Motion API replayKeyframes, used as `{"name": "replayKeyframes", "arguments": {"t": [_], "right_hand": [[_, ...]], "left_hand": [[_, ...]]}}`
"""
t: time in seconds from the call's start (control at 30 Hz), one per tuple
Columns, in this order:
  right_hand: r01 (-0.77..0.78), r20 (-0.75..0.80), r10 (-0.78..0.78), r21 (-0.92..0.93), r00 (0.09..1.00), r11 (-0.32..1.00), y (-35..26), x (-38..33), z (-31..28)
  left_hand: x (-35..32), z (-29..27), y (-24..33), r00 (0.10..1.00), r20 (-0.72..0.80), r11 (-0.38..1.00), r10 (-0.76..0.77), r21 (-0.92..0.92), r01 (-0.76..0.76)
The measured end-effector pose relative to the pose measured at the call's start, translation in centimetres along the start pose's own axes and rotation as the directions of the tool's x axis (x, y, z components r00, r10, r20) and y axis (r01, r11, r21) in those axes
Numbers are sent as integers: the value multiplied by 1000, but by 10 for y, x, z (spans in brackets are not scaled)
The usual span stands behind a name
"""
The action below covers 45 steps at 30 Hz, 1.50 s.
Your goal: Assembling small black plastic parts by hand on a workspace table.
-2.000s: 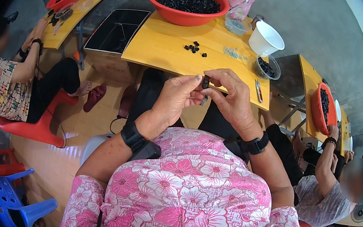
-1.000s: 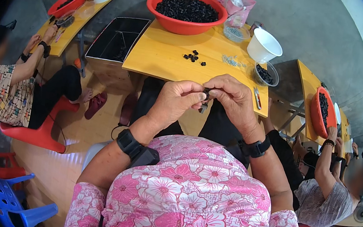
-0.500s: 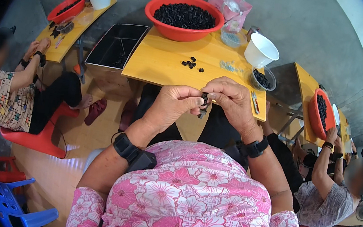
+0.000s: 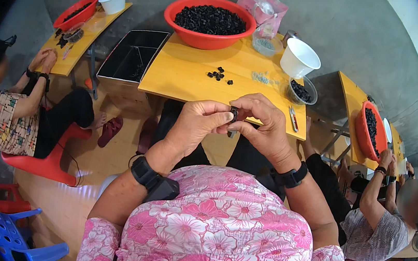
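A small black ring-like part (image 4: 233,113) is held above my lap, just off the table's front edge. My left hand (image 4: 194,126) is closed, pinching it between thumb and forefinger. From the other side my right hand (image 4: 263,121) curls round the same part, its forefinger at the top and its thumb below; those fingers partly hide it. Beyond my hands, several loose black parts (image 4: 219,74) lie on the yellow table (image 4: 174,74). Small clear pieces (image 4: 263,78) are scattered to their right. Tweezer-like snips (image 4: 293,119) rest at the right front edge.
At the back stands a red basin (image 4: 207,41) full of black parts, beside a pink bag (image 4: 262,6). A white tub (image 4: 299,59), a clear bowl of black parts (image 4: 302,91) and a clear container (image 4: 267,45) line the right side. Co-workers sit at tables on both sides.
My right thumb and forefinger have spread into a wider curve around the part, while my left hand keeps its pinch. The left co-worker's hands have come lower.
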State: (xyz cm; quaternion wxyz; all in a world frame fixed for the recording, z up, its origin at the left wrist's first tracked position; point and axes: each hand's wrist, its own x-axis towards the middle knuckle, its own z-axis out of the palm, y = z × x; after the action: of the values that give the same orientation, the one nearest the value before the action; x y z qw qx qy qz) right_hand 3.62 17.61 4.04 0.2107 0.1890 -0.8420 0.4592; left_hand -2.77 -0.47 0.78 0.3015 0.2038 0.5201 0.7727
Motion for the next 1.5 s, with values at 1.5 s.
{"name": "replayKeyframes", "arguments": {"t": [1.5], "right_hand": [[-30,-22,28,-93,999,995,-7,0,-3]], "left_hand": [[5,8,2,911,111,844,397,347,-410]]}}
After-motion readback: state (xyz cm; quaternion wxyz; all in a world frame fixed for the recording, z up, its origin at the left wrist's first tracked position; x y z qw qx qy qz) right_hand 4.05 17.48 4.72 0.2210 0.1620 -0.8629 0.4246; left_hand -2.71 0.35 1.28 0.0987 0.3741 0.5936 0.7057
